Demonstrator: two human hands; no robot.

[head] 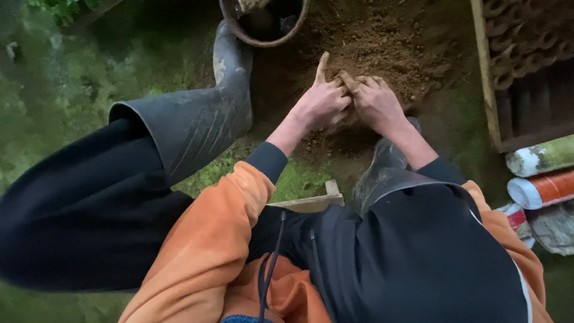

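A: Item one, the largest: your legs in dark trousers fill the lower half of the frame; your orange sleeves (209, 233) run up from the bottom centre.

B: And the boots?

A: Your grey rubber boot (197, 113) lies across the upper left, toe toward the top; the other boot (382, 167) shows in part at centre right, under your right forearm.

B: The ground?

A: A mound of brown soil (382, 42) takes the upper centre, green grass around it at left; a wooden frame (487, 78) stands at the upper right edge; a round dark bucket (263, 21) sits at the top centre, its rim cut by the frame edge.

B: Smaller lots?

A: Rolled tubes (541, 188), one orange and one pale green, lie at the right edge; a pale wooden piece (311, 200) shows between your knees.

B: Your hands?

A: Your left hand (320, 101) rests on the soil, forefinger pointing up, other fingers curled; your right hand (376, 101) touches it, fingers bent down into the soil; whether either holds anything, I cannot tell.
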